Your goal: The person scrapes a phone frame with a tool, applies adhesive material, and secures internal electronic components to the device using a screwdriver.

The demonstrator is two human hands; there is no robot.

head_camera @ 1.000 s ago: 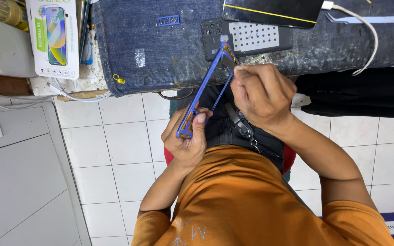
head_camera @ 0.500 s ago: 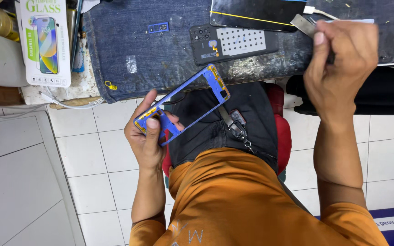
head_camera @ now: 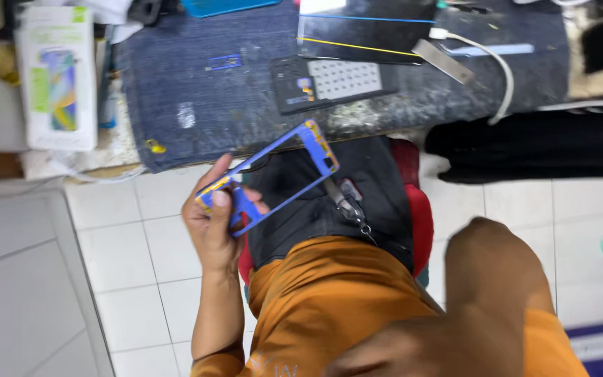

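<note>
The left hand [head_camera: 212, 222] is closed around one short end of a blue phone frame [head_camera: 273, 174], thumb laid over its face; the frame slants up towards the denim mat [head_camera: 204, 105], its far end just below the mat's front edge; the right hand itself is out of view, only a blurred forearm showing, so its grip cannot be told; on the mat lie a dark phone back [head_camera: 333, 84] and a white cable [head_camera: 497, 70]; left of the mat sits a white box [head_camera: 57, 77].

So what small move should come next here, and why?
Probably bring the right arm back toward the blue phone frame: the left hand holds the frame alone by one end over the lap, and the right hand itself is out of view.
</note>
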